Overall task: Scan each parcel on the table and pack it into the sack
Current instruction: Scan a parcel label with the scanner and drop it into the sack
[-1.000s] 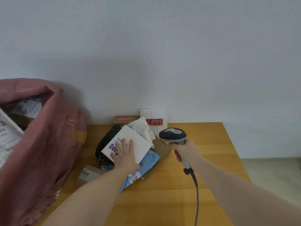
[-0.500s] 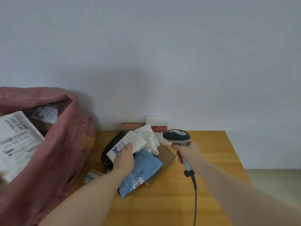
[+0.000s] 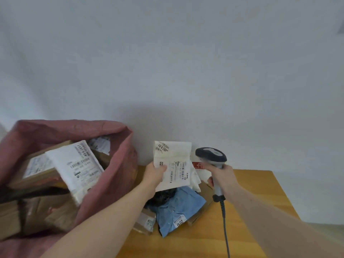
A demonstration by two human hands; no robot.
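White parcel (image 3: pixel 174 165) stands upright in the left hand (image 3: pixel 154 173), thumb pinching its near edge so the shipping label faces the barcode scanner (image 3: pixel 211 157), which the right hand (image 3: pixel 222 176) grips just beside it. Half a second ago the parcel lay tilted low over the pile; now it is raised, label turned outward. Pink sack (image 3: pixel 115 164) gapes left of the left hand, likely its next stop, above the bench (image 3: pixel 251 198).

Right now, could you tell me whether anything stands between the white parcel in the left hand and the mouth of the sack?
Nothing visible does. The left hand holds the white parcel up beside the sack, whose open mouth faces it; only the near rim must be cleared.
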